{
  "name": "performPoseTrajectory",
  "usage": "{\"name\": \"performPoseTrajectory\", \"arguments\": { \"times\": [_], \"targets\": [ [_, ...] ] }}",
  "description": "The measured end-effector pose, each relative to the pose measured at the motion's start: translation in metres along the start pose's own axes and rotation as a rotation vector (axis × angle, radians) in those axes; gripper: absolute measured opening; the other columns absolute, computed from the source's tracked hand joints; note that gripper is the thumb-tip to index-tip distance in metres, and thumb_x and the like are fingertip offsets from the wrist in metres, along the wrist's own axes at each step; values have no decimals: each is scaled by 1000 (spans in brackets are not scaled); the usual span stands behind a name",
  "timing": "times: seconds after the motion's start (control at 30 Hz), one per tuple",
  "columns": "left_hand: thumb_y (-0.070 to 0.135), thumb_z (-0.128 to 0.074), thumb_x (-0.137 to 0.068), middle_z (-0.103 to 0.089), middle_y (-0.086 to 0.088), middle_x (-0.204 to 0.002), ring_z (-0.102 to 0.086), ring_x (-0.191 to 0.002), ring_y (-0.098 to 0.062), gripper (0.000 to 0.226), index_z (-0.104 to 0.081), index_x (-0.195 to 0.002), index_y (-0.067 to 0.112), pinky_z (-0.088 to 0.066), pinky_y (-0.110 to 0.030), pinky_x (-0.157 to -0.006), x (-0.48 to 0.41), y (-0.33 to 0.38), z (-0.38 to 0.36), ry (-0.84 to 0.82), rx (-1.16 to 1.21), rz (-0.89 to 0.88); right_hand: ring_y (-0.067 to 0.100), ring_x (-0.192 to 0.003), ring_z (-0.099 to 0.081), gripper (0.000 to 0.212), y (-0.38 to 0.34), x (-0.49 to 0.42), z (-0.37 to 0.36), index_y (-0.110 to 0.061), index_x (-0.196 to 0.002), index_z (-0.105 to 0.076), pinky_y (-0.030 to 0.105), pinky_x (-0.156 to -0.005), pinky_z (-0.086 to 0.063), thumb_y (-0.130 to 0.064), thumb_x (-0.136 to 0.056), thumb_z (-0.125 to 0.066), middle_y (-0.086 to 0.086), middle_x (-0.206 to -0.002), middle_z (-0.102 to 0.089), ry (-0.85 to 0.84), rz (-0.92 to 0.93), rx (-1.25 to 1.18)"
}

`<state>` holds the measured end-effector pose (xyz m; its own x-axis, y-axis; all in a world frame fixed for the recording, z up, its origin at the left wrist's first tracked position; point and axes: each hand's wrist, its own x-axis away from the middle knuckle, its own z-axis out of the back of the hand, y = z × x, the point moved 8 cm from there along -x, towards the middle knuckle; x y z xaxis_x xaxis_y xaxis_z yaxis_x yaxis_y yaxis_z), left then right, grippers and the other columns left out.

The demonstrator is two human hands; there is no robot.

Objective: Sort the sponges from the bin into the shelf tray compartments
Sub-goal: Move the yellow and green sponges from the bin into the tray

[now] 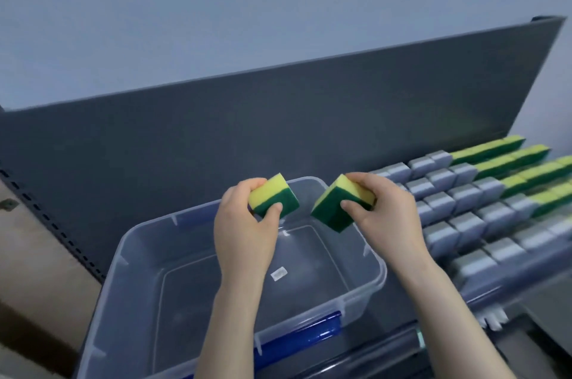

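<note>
Two yellow/green sponges are out of the bin, one per hand. L sponge (274, 196) is pinched btwn thumb & curled fingers of left hand (244, 224); R sponge (335, 203) is gripped the same way by right hand (387, 217). The bin (130, 242) below looks empty bar a label (279, 273). The shelf tray (498, 287) to the right is already packed w/ grey sponges (464, 202) & yellow-green sponges (510, 162). Prob. the last two; only placing them is left.

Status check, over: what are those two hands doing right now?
Over the bin: left hand grips left sponge, right hand grips right sponge. No other sponges seen in bin. Rows fill shelf tray at right; nothing blocking.
</note>
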<state>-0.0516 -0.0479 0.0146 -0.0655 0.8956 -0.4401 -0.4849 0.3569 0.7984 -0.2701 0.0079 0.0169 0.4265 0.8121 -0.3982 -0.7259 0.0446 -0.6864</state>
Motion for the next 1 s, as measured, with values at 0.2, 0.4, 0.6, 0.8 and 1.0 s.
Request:
{"name": "performPoseTrajectory", "arguments": {
  "times": [0.2,0.4,0.6,0.8,1.0],
  "targets": [
    [11,-75,-76,-56,20,-97,-56,-87,-4,38,-62,-103,34,-52,-29,-74,22,41,-50,-50,79,-78,16,-104,-59,41,40,10,56,-24,-118,-63,28,-91,-45,-15,-79,-72,-6,-112,-66,79,-70,15],
    [9,-74,-76,-59,13,-101,-57,-93,-10,37,-64,-106,27,-53,-37,-81,53,95,-108,-67,155,-116,15,-104,-58,41,86,19,126,-24,-118,-63,28,-89,-46,-15,-80,-72,-7,-113,-65,108,-82,39],
    [10,-75,-77,-57,13,-100,-54,-83,-4,37,-64,-108,26,-51,-26,-76,103,156,-168,-131,158,-172,13,-105,-56,42,144,37,204,-23,-120,-62,25,-90,-44,-14,-81,-71,-7,-115,-63,152,-132,24],
    [14,-74,-80,-55,19,-101,-56,-85,-1,35,-62,-108,30,-47,-13,-70,157,209,-225,-204,155,-202,11,-102,-56,42,201,58,274,-26,-117,-63,27,-90,-45,-13,-79,-73,-10,-110,-64,201,-156,34],
    [16,-73,-81,-55,21,-101,-54,-78,2,36,-61,-112,29,-50,-16,-66,202,252,-280,-267,155,-217,7,-100,-53,42,262,76,333,-27,-118,-63,21,-87,-39,-15,-79,-72,-11,-112,-63,224,-220,78]
  ]
}}
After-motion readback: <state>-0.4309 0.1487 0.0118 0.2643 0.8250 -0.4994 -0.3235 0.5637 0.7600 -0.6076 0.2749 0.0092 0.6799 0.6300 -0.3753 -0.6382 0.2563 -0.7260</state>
